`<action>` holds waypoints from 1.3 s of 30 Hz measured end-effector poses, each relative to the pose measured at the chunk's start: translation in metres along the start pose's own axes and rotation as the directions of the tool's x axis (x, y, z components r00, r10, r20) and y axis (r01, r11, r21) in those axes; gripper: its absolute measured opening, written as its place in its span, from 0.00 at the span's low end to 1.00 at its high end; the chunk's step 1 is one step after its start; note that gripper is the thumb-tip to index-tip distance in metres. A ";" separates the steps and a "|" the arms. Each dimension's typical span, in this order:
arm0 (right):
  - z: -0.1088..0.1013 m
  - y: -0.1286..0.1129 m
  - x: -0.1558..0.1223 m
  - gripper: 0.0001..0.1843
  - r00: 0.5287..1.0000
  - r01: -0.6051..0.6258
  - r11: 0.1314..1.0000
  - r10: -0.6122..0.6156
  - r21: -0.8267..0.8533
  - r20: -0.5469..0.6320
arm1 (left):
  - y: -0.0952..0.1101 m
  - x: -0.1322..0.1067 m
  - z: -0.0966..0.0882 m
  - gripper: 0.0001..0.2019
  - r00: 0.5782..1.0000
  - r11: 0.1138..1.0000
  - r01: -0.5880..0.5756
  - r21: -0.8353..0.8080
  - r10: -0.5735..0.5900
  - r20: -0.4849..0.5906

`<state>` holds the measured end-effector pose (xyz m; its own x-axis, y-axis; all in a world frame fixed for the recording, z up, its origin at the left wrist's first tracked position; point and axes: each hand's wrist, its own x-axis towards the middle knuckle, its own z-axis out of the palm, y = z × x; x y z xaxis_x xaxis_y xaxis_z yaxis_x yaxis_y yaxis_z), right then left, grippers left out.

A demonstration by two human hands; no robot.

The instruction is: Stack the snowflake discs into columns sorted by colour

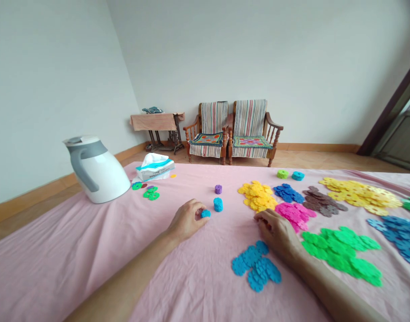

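My left hand (pixel 188 218) is closed, pinching a small stack of blue snowflake discs (pixel 205 213) between thumb and fingers, low over the cloth. Just beyond it stands a taller blue disc stack (pixel 218 205), and farther back a purple stack (pixel 218 189). My right hand (pixel 275 228) is low over the cloth beside the pink disc pile (pixel 295 215), its fingers curled together; whatever is between them, if anything, is hidden. Nearer to me, between my forearms, lies a loose pile of blue discs (pixel 257 264).
Piles of yellow (pixel 258 196), dark blue (pixel 288 193), brown (pixel 322 201) and green discs (pixel 341 250) spread rightward on the pink cloth (pixel 124 259). Light green (pixel 282 174) and teal stacks (pixel 297 175) stand behind. A white kettle (pixel 102 172) and tissue box (pixel 155 169) are at left.
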<state>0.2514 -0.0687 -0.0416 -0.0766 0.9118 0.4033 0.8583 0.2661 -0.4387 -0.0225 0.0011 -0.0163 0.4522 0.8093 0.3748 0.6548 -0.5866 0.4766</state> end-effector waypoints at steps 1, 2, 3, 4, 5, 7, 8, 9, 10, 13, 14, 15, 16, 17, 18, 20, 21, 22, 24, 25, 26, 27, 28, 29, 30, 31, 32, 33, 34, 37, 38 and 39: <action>0.000 0.000 0.000 0.13 1.000 0.001 1.000 -0.001 -0.001 -0.001 | 0.000 0.000 0.000 0.07 1.000 1.000 -0.002 0.003 0.002 0.001; 0.001 0.001 0.000 0.13 1.000 0.002 1.000 -0.002 -0.001 -0.002 | -0.001 0.001 0.000 0.07 1.000 1.000 -0.004 0.006 0.004 0.002; 0.001 0.001 0.000 0.13 1.000 0.003 1.000 -0.003 -0.001 -0.002 | -0.001 0.001 0.000 0.07 1.000 1.000 -0.006 0.008 0.006 0.003; 0.001 0.002 0.000 0.13 1.000 0.002 1.000 -0.002 -0.001 -0.001 | -0.001 0.001 0.001 0.07 1.000 1.000 -0.007 0.010 0.007 0.004; 0.002 0.002 0.000 0.13 1.000 0.000 1.000 0.000 -0.001 0.001 | -0.002 0.001 0.001 0.07 1.000 1.000 -0.007 0.012 0.007 0.005; 0.002 0.002 0.000 0.12 1.000 -0.003 1.000 0.003 -0.002 0.007 | -0.002 0.001 0.002 0.07 1.000 1.000 -0.006 0.016 0.006 0.005; 0.002 0.002 0.000 0.12 1.000 -0.006 1.000 0.006 -0.004 0.010 | -0.002 0.001 0.002 0.06 1.000 1.000 -0.005 0.018 0.005 0.004; 0.002 0.002 0.000 0.12 1.000 -0.008 1.000 0.008 -0.005 0.013 | -0.002 0.001 0.001 0.06 1.000 1.000 -0.003 0.019 0.003 0.003; 0.001 0.002 0.000 0.12 1.000 -0.009 1.000 0.009 -0.005 0.016 | -0.002 0.001 0.000 0.07 1.000 1.000 -0.001 0.020 0.001 -0.001; 0.001 0.001 0.000 0.12 1.000 -0.012 1.000 0.012 0.003 0.019 | 0.001 0.001 -0.007 0.09 0.999 1.000 0.013 0.027 -0.012 -0.036; 0.001 0.001 0.000 0.12 1.000 -0.012 1.000 0.012 0.006 0.018 | 0.003 0.001 -0.010 0.10 0.998 0.999 0.016 0.030 -0.015 -0.053; 0.001 0.001 0.000 0.12 1.000 -0.013 1.000 0.012 0.009 0.018 | 0.006 0.000 -0.013 0.09 0.998 1.000 0.014 0.026 -0.012 -0.066; 0.001 0.001 0.000 0.12 1.000 -0.013 1.000 0.013 0.012 0.017 | 0.011 -0.001 -0.015 0.07 0.998 1.000 0.001 0.013 0.000 -0.065; 0.002 0.002 0.000 0.12 1.000 -0.012 1.000 0.012 0.014 0.015 | 0.016 -0.002 -0.017 0.05 0.999 1.000 -0.024 -0.013 0.023 -0.047; 0.002 0.002 0.000 0.12 1.000 -0.011 1.000 0.011 0.015 0.012 | 0.022 -0.004 -0.017 0.03 0.998 0.997 -0.060 -0.049 0.060 -0.006; 0.002 0.003 0.001 0.11 1.000 -0.005 1.000 0.005 0.018 0.005 | 0.035 -0.009 -0.015 0.02 0.980 0.981 -0.141 -0.132 0.158 0.125; 0.002 0.003 0.001 0.11 1.000 -0.001 1.000 0.001 0.019 0.003 | 0.040 -0.011 -0.013 0.02 0.961 0.972 -0.174 -0.158 0.203 0.188; 0.002 0.004 0.001 0.11 1.000 0.004 1.000 -0.004 0.021 0.002 | 0.044 -0.013 -0.011 0.04 0.946 0.966 -0.196 -0.168 0.231 0.228; 0.002 0.004 0.001 0.11 1.000 0.010 1.000 -0.010 0.022 0.002 | 0.048 -0.015 -0.008 0.08 0.943 0.967 -0.208 -0.146 0.238 0.232; 0.002 0.004 0.001 0.11 1.000 0.012 1.000 -0.012 0.023 0.001 | 0.046 -0.015 -0.008 0.11 0.953 0.972 -0.200 -0.122 0.221 0.206; 0.002 0.004 0.001 0.11 1.000 0.013 1.000 -0.013 0.022 0.001 | 0.043 -0.014 -0.009 0.13 0.964 0.978 -0.185 -0.096 0.199 0.174; 0.002 0.004 0.001 0.11 1.000 0.013 1.000 -0.013 0.021 0.000 | 0.038 -0.013 -0.011 0.15 0.973 0.983 -0.168 -0.073 0.177 0.147; 0.002 0.004 0.001 0.11 1.000 0.012 1.000 -0.012 0.020 -0.001 | 0.032 -0.011 -0.013 0.18 0.978 0.987 -0.151 -0.052 0.157 0.135; 0.002 0.004 0.001 0.11 1.000 0.012 1.000 -0.012 0.019 -0.001 | 0.026 -0.009 -0.016 0.20 0.980 0.990 -0.139 -0.038 0.143 0.135; 0.003 0.003 0.001 0.11 1.000 0.011 1.000 -0.011 0.019 -0.002 | 0.020 -0.008 -0.018 0.22 0.980 0.990 -0.134 -0.033 0.137 0.147; 0.003 0.004 0.001 0.11 1.000 0.010 1.000 -0.010 0.019 -0.002 | 0.014 -0.006 -0.020 0.24 0.976 0.990 -0.133 -0.036 0.137 0.170; 0.003 0.004 0.001 0.11 1.000 0.010 1.000 -0.010 0.018 -0.003 | 0.010 -0.005 -0.022 0.24 0.970 0.990 -0.135 -0.043 0.140 0.197; 0.003 0.004 0.001 0.11 1.000 0.010 1.000 -0.010 0.019 -0.003 | 0.006 -0.004 -0.023 0.24 0.963 0.989 -0.138 -0.049 0.146 0.227; 0.003 0.004 0.001 0.11 1.000 0.009 1.000 -0.009 0.019 -0.004 | 0.004 -0.002 -0.023 0.24 0.955 0.988 -0.144 -0.054 0.153 0.253; 0.004 0.004 0.001 0.11 1.000 0.009 1.000 -0.009 0.016 -0.003 | 0.002 0.002 -0.022 0.23 0.940 0.985 -0.164 -0.059 0.174 0.294; 0.004 0.004 0.000 0.11 1.000 0.008 1.000 -0.008 0.015 -0.004 | 0.002 0.003 -0.021 0.23 0.938 0.984 -0.170 -0.059 0.180 0.297; 0.004 0.004 0.000 0.11 1.000 0.007 1.000 -0.007 0.014 -0.004 | 0.002 0.005 -0.020 0.22 0.935 0.982 -0.177 -0.059 0.186 0.301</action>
<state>0.2533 -0.0659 -0.0464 -0.0810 0.9087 0.4096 0.8506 0.2772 -0.4468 -0.0314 0.0031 0.0028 0.7274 0.6565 0.1995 0.5278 -0.7212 0.4487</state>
